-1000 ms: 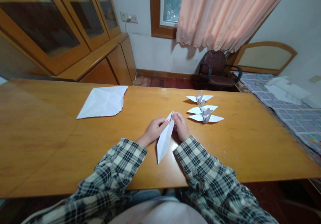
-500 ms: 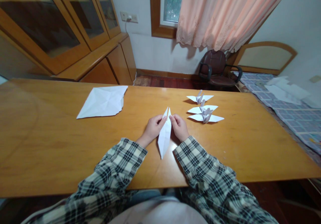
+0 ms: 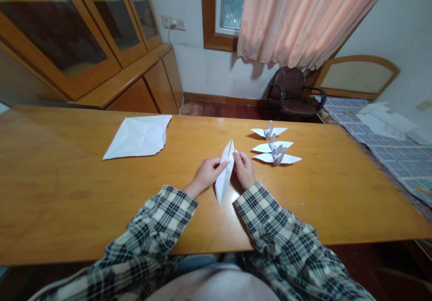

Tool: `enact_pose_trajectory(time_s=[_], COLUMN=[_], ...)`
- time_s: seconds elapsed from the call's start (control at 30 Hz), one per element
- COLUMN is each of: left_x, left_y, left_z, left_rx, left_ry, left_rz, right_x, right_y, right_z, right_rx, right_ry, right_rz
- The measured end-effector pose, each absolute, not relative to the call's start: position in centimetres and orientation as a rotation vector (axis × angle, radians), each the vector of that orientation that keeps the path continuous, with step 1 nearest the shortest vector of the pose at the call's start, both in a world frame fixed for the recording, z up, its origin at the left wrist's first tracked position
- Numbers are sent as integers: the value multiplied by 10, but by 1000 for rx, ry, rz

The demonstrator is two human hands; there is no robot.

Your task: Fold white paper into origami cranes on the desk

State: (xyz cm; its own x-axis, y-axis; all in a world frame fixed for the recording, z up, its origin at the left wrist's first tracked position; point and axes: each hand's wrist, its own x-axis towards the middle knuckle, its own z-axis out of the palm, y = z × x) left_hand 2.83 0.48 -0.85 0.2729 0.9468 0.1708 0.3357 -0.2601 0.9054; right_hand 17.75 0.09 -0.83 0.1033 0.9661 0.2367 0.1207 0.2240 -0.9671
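Note:
Between my two hands is a folded white paper (image 3: 222,182), long and narrow, with a slit dividing its far end into two points. My left hand (image 3: 209,172) grips its left side, the thumb lying across the top face and the other fingers mostly hidden beneath. On the right edge near the split end, my right hand (image 3: 244,168) pinches the paper between thumb and fingers. The paper's near tip points toward me, over the wooden table (image 3: 189,229).
Right of my hands stand three folded paper cranes: a back one (image 3: 269,132), a middle one (image 3: 261,148) and a front one (image 3: 278,157). A creased white sheet (image 3: 138,137) lies at the table's back left. Beyond the table are a chair (image 3: 292,89) and a cabinet (image 3: 135,78).
The folded paper has shifted slightly away from me and tilted to the right at its split end. My left thumb has slid further across it; my right hand has moved slightly right.

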Motion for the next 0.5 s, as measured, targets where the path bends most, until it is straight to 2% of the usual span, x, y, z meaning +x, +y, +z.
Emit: enact_pose_trajectory(time_s=[0.23, 0.5], left_x=[26, 29], left_y=[6, 7], left_z=[-10, -11], left_rx=[1718, 1587], left_ry=[1251, 1171], left_rz=[1102, 1068], right_x=[175, 176], right_y=[-1, 0], right_z=[-10, -14], right_rx=[-1146, -1208], right_ry=[-1392, -1468], right_rz=[1059, 875])
